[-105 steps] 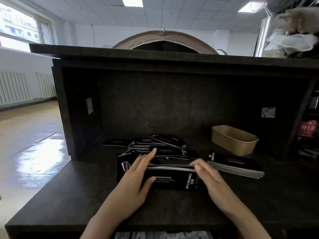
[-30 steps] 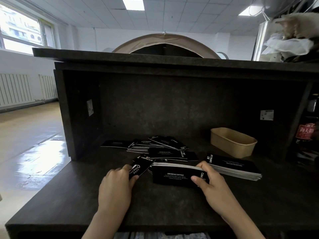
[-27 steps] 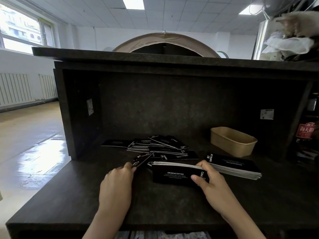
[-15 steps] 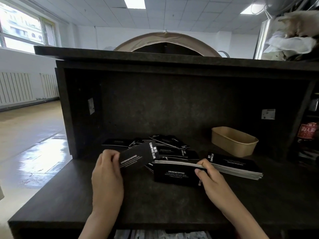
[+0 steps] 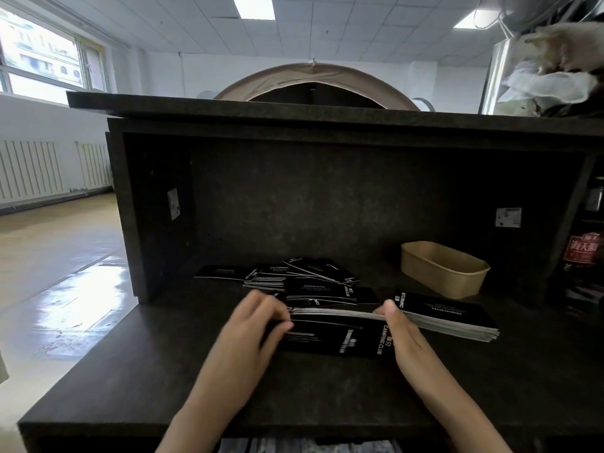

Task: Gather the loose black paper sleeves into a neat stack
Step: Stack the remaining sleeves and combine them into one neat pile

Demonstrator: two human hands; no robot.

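1. My left hand (image 5: pixel 258 317) reaches in palm down, blurred, fingers curled over the left end of the upright bundle of black paper sleeves (image 5: pixel 340 335).
2. My right hand (image 5: pixel 400 331) grips its right end, thumb on top.
3. The bundle stands on the dark stone-look counter (image 5: pixel 130 371), in front of the scattered loose black sleeves (image 5: pixel 304 279).

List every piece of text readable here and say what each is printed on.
"CAMPING CLUB": white print on the front of the sleeve stack between the left hand and right hand.
Finished stack: white print, too small to read.
Loose sleeves: print too small.
Red bottle label: Chinese characters, too blurred.
Two white stickers: unreadable.
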